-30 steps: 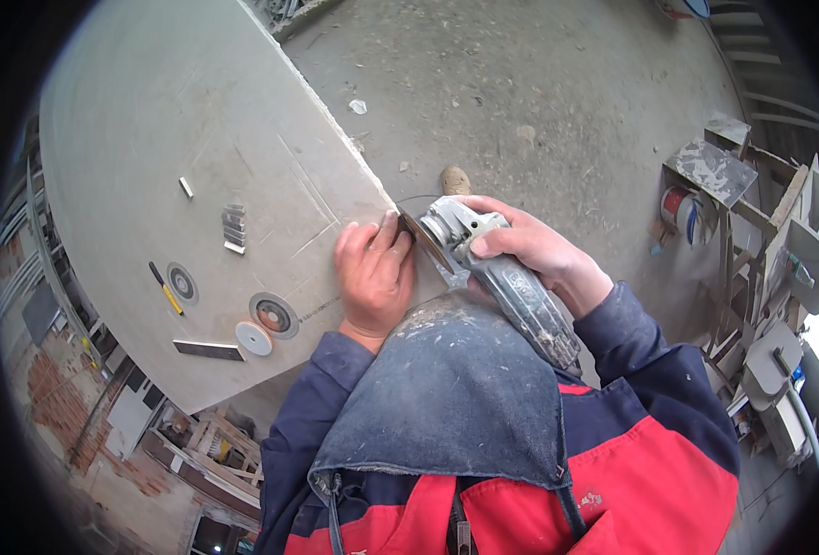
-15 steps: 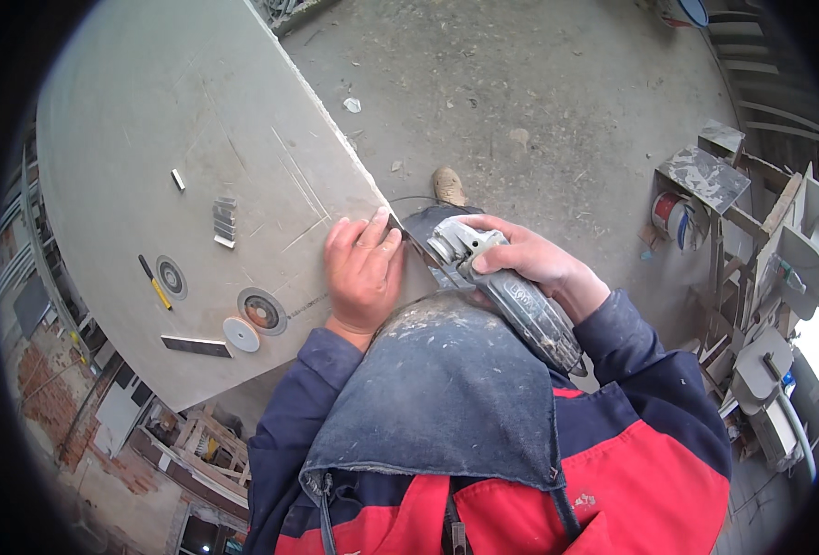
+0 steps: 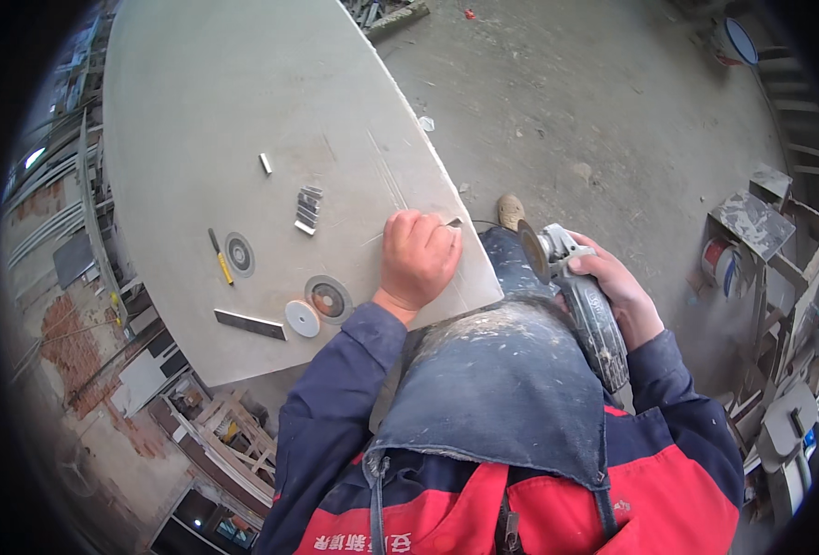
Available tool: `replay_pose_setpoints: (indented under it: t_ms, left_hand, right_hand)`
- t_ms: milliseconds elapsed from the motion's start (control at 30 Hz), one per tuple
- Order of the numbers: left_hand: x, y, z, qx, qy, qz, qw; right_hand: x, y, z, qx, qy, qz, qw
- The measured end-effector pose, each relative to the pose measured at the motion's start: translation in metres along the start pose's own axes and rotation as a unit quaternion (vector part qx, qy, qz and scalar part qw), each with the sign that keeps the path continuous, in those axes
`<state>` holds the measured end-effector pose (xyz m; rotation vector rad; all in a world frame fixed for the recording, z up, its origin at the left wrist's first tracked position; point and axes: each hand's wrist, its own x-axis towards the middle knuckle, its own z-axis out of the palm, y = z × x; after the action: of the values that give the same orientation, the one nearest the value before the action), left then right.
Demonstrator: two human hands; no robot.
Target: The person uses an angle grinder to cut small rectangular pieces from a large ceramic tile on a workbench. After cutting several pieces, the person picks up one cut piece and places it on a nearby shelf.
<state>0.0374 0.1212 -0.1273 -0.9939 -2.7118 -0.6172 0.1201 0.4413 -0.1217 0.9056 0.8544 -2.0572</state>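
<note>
My right hand (image 3: 617,287) grips a grey, dusty angle grinder (image 3: 596,324) by its body, off the right side of the table. Its round disc (image 3: 532,251) faces the table edge and stands apart from it. My left hand (image 3: 418,259) is closed over the table's near right corner, fingers curled. A small dark piece (image 3: 455,223) pokes out at its fingertips; the rest of it is hidden. Left of that hand, on the pale grey tabletop (image 3: 243,83), lie several short dark strips (image 3: 307,210) in a row and one pale piece (image 3: 265,164).
Also on the table are two dark discs (image 3: 328,298) (image 3: 240,254), a pale disc (image 3: 302,318), a yellow-black utility knife (image 3: 221,257) and a long dark strip (image 3: 250,325). Buckets (image 3: 721,261) and a cluttered rack (image 3: 798,277) stand at the right. A boot (image 3: 510,211) shows on the dusty floor.
My left hand has gone from fingers stretched at the table edge to curled around the small dark piece. The grinder has moved away from the edge. The view has shifted.
</note>
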Motion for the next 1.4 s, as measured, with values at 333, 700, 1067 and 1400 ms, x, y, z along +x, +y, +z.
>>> replay_pose_setpoints:
  t_ms: [333, 700, 1067, 1400]
  left_hand:
    - [-0.011, 0.002, -0.033, -0.093, -0.091, -0.077, 0.988]
    - [-0.006, 0.013, 0.0, -0.105, -0.026, -0.007, 0.994]
    - [-0.008, 0.028, 0.011, -0.08, 0.011, -0.024, 0.996]
    - [-0.01, 0.028, 0.015, -0.075, 0.031, -0.021, 0.996]
  right_hand:
    - [-0.006, -0.008, 0.01, 0.008, -0.024, 0.009, 1.0]
    - [-0.01, -0.014, 0.027, 0.019, -0.072, 0.008, 0.997]
    - [-0.005, -0.01, 0.035, -0.015, -0.083, 0.02, 0.996]
    - [-0.006, -0.011, 0.037, -0.029, -0.077, 0.021, 0.996]
